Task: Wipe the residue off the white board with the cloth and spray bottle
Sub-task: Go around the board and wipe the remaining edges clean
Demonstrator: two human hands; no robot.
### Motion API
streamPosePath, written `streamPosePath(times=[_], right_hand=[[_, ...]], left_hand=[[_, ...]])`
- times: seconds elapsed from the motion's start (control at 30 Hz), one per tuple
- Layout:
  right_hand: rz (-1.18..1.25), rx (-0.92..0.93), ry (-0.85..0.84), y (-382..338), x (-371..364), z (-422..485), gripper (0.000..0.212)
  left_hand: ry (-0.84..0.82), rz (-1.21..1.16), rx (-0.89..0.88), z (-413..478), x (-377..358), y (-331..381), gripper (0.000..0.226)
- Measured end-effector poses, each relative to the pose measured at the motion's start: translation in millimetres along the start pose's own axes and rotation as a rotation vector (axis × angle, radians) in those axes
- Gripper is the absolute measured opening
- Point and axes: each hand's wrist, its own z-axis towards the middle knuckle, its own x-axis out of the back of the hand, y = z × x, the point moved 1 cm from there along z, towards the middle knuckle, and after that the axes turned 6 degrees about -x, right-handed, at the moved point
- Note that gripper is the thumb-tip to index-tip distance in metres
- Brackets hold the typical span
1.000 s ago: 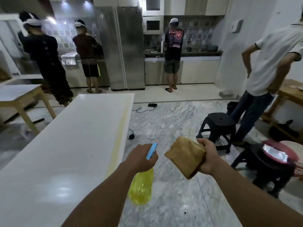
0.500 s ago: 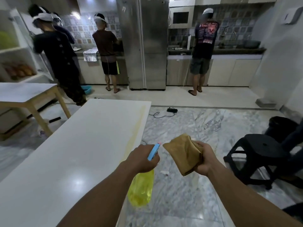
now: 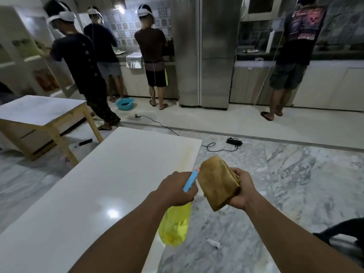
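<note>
Beside the white board [image 3: 102,186], the left grip [image 3: 175,191] holds the yellow spray bottle [image 3: 174,227] and the right grip [image 3: 239,189] clutches the folded brown cloth [image 3: 216,181].

A long white board [image 3: 94,190] is seen at the left, its glossy top marked by a yellowish streak [image 3: 185,156] along the right edge. Beside it, the grey marble floor [image 3: 285,184] is strewn with a black power strip [image 3: 234,141] and its looping cable [image 3: 157,123], a small black object [image 3: 85,142] and a pale scrap [image 3: 213,243]. A blue basin [image 3: 124,104] is set on the lighter floor near the counters, and a white-topped wooden table [image 3: 39,111] is placed at the far left.
</note>
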Motion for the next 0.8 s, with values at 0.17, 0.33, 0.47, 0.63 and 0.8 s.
streamPosePath(times=[0.17,0.33,0.47,0.63,0.8], right_hand=[[-0.061,-0.008,-0.036,-68.0,-30.9,93.7,0.045],[-0.131,-0.016,-0.004,-133.5,-65.1,190.0,0.038],[-0.167,-0.061,-0.015,-165.5,-81.3,245.2,0.04],[-0.283,-0.133,-0.022,-201.2,-95.9,306.2,0.036],[-0.497,-0.188,-0.047,-231.5,-108.0,372.5,0.034]], left_hand=[[0.0,-0.023,0.0,102.8,12.9,-47.2,0.02],[-0.005,-0.015,0.022,192.9,25.7,-99.4,0.014],[-0.042,0.012,0.044,242.8,26.4,-132.0,0.015],[-0.024,-0.014,0.073,288.3,27.2,-144.3,0.008],[-0.059,-0.051,0.203,310.7,22.2,-161.8,0.012]])
